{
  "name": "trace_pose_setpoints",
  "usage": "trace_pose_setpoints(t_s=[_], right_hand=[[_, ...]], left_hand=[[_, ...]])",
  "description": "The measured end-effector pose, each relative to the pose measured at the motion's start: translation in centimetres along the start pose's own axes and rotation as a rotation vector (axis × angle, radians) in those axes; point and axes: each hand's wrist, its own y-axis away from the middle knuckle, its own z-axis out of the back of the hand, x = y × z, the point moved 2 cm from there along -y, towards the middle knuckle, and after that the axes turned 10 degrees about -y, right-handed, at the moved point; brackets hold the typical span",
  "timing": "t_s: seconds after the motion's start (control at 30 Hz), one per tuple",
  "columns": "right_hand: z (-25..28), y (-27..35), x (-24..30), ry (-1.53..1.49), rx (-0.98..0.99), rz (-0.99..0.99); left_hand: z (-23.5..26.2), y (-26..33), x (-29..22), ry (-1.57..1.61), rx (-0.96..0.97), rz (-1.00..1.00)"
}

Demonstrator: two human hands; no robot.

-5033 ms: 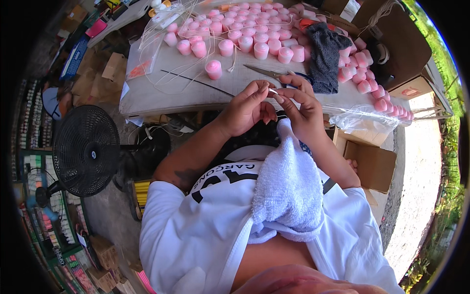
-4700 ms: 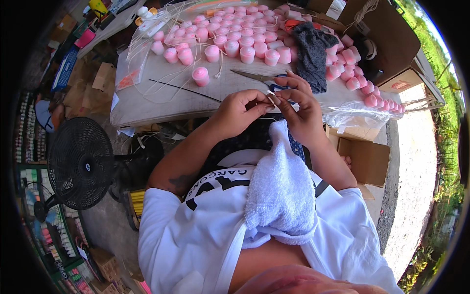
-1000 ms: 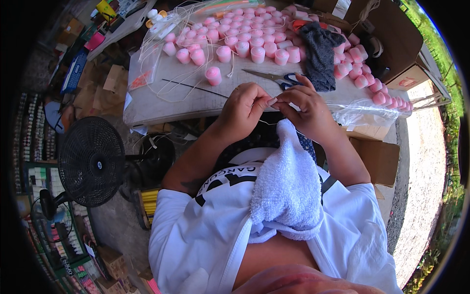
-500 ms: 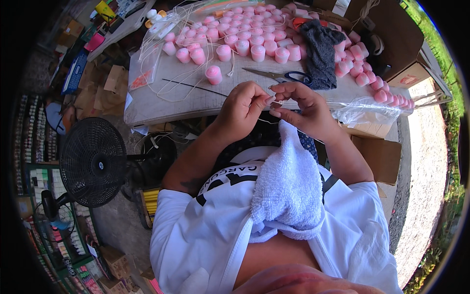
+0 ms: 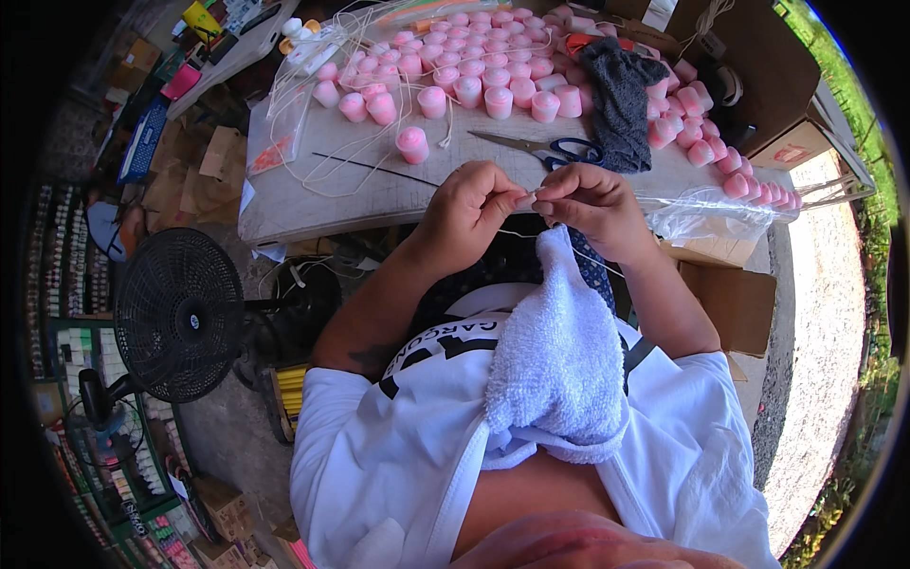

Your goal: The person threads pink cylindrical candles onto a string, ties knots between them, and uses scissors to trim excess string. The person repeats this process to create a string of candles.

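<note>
My left hand point(image 5: 466, 211) and my right hand point(image 5: 590, 203) meet at the near edge of the white table point(image 5: 322, 194). Their fingertips pinch a thin white string point(image 5: 523, 201) between them; a strand of it trails down toward my lap. A single pink candle point(image 5: 413, 144) stands just beyond my left hand, next to a long thin black needle point(image 5: 372, 169). Scissors with dark blue handles point(image 5: 557, 148) lie just past my hands. A white towel point(image 5: 559, 351) hangs over my chest.
Many pink candles point(image 5: 493, 81) crowd the far table, with white wicks looped among them. A dark grey cloth point(image 5: 618, 90) lies at the right. A clear plastic bag point(image 5: 716, 211) overhangs the right edge. A black fan point(image 5: 178, 313) stands left; cardboard boxes point(image 5: 735, 303) sit right.
My hands have stayed together at the table edge, working the string with small finger shifts. The view has drifted slightly. The candles, scissors and needle have not moved.
</note>
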Motion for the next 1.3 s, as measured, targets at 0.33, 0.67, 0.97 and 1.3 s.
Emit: trace_pose_setpoints(t_s=[0.33,0.67,0.97,1.3], right_hand=[[-1.0,-0.3,0.5,0.734,-0.035,0.278],[-2.4,-0.6,1.0,1.298,0.063,0.509],[-2.5,-0.7,1.0,1.462,0.184,0.516],[-2.3,-0.4,1.3,1.361,0.217,0.498]], left_hand=[[-0.1,0.3,0.6,0.001,-0.019,0.062],[-0.2,0.1,0.8,0.019,-0.012,0.179],[0.5,0.2,1.0,-0.104,-0.002,0.01],[0.8,0.8,1.5,-0.097,-0.001,0.016]])
